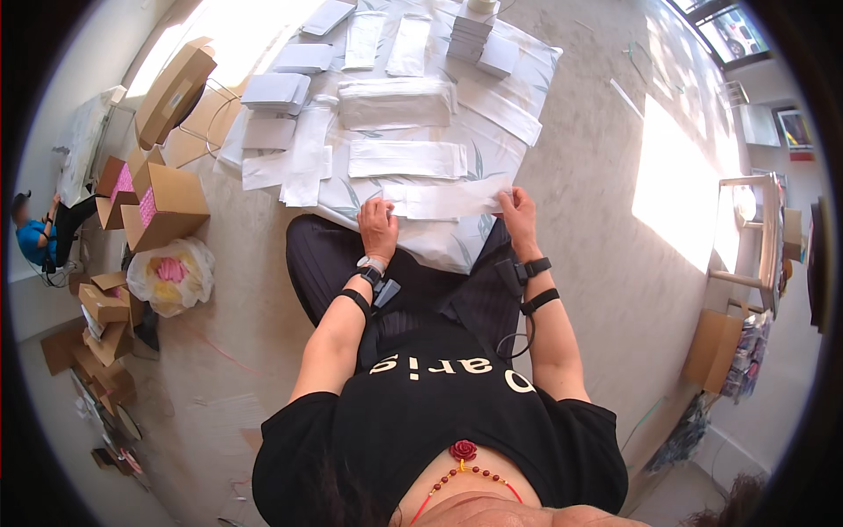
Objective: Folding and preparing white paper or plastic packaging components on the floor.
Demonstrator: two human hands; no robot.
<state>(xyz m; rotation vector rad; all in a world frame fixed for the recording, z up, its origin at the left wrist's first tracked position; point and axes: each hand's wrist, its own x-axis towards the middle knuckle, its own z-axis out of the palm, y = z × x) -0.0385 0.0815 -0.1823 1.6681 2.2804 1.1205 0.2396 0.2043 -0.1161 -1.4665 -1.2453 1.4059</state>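
Note:
Both my hands are at the near edge of a cloth-covered table (pixel 518 162), on a long flat white sleeve (pixel 452 201); whether it is paper or thin plastic I cannot tell. My right hand (pixel 520 220) pinches its right end between thumb and fingers. At the left end, my left hand (pixel 378 230) has its fingers bent onto the sleeve, seemingly gripping its edge. Just beyond lies a flat white pile (pixel 404 160), and past that a thicker pile of white sleeves (pixel 395 105). More white strips (pixel 307 158) overlap to the left.
Stacks of white cards (pixel 274 91) line the table's left side; grey-white stacks (pixel 471 39) stand at its far right. Cardboard boxes (pixel 171 206) and a clear plastic bag (pixel 171 277) sit on the floor at left, where another person (pixel 39 233) is seated. A wooden frame (pixel 746 228) stands at right.

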